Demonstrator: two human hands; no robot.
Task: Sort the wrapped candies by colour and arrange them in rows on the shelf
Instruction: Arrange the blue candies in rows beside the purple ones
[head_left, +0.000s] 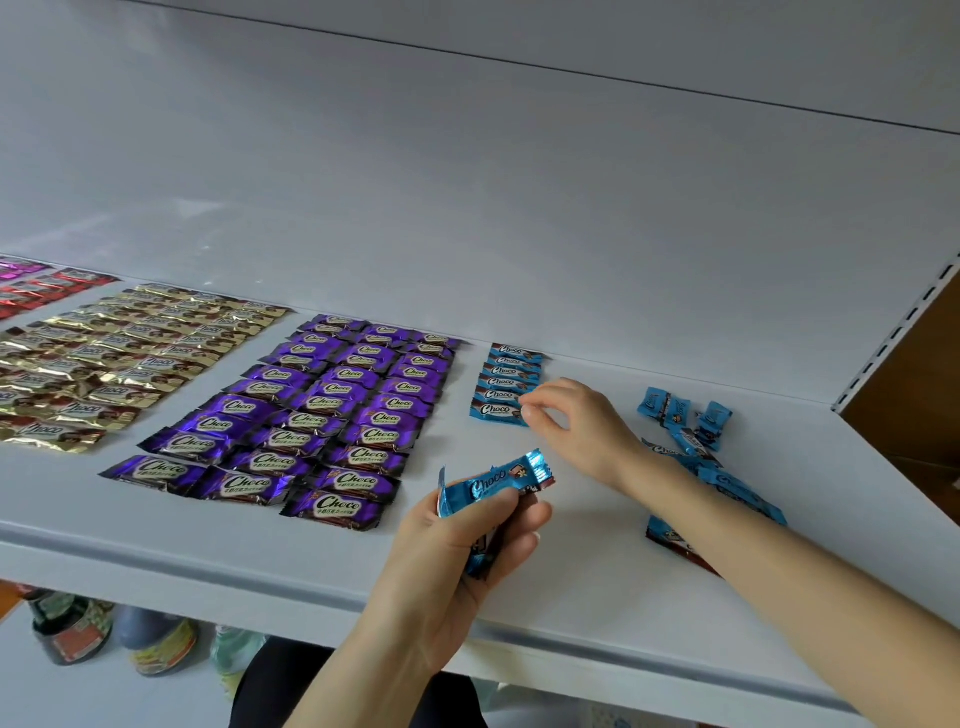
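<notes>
Our left grip (457, 545) curled round blue candies (493, 486), right grip (576, 431) pinching the front candy (493, 410) of the blue row (506, 371) on the shelf (597, 551), loose pile (691, 431) beside

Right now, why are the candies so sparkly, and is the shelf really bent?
Head view: light glints off the foil of the purple candies and gold candies, so they sparkle; the wide lens slants and slightly bows the shelf edge, which is likely straight; the bottles below look soft and dim.
</notes>
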